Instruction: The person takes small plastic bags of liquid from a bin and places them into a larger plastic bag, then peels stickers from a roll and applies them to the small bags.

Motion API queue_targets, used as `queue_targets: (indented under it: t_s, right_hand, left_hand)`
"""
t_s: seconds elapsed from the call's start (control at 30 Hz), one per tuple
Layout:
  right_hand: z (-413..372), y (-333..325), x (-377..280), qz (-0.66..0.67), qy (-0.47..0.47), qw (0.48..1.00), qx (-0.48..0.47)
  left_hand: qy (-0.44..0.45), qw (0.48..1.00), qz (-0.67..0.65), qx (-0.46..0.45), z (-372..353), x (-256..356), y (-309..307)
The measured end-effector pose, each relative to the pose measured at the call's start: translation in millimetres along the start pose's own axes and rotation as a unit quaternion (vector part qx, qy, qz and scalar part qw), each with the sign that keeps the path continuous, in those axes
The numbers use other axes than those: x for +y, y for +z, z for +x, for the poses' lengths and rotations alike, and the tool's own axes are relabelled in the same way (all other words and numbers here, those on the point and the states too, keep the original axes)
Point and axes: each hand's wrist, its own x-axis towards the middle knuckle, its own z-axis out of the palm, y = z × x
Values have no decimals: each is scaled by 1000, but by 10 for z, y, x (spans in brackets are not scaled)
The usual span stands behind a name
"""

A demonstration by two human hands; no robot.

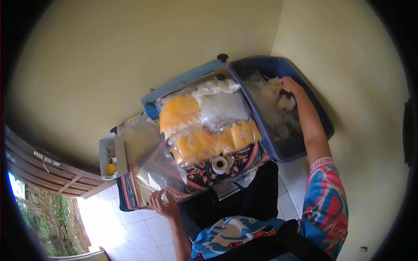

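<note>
My right hand (289,85) reaches down into a dark blue plastic tub (320,114) on the right. Its fingers are bent together at some pale, whitish pieces (285,103); what they grip is too small to make out. Cloudy clear plastic (267,102) covers much of the tub's contents. My left hand (163,203) lies at the table's front edge with its fingers apart, beside a clear plastic bag (163,167). Filled packs with orange-yellow contents (198,145) and clear-white packs (224,106) are piled between my hands.
A long blue device, seemingly a bag sealer (187,80), stands along the wall behind the packs. A roll of tape (220,164) sits near the front of the patterned cloth (202,177). At left, a white box (104,154) holds a yellow item. Beyond is an open door (56,172).
</note>
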Motion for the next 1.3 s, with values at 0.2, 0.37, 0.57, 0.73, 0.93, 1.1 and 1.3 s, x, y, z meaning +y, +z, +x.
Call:
queue_targets:
  t_s: [0.2,0.37,0.57,0.73,0.93,1.1,1.3]
  right_hand:
    - [158,113,-244,75,146,984,-76]
    - [493,612,173,23,140,990,-9]
    - [351,386,48,246,278,928,36]
    - [89,23,176,259,215,941,-32]
    - [-691,-555,-335,152,-88,977,124]
    - [-1776,-1005,-1489,202,-211,931,220]
    - [-2756,-469,-2641,391,-342,853,48]
  left_hand:
    - [-13,1000,17,-6,35,32,-10]
    - [-14,1000,13,-5,64,-19,42]
    - [-30,999,16,-11,116,78,87]
    - [-22,1000,-6,-5,37,8,139]
    - [-29,999,-45,3,-36,42,174]
    - [2,998,-70,-4,-64,-10,214]
    - [8,997,-71,-8,-2,19,183]
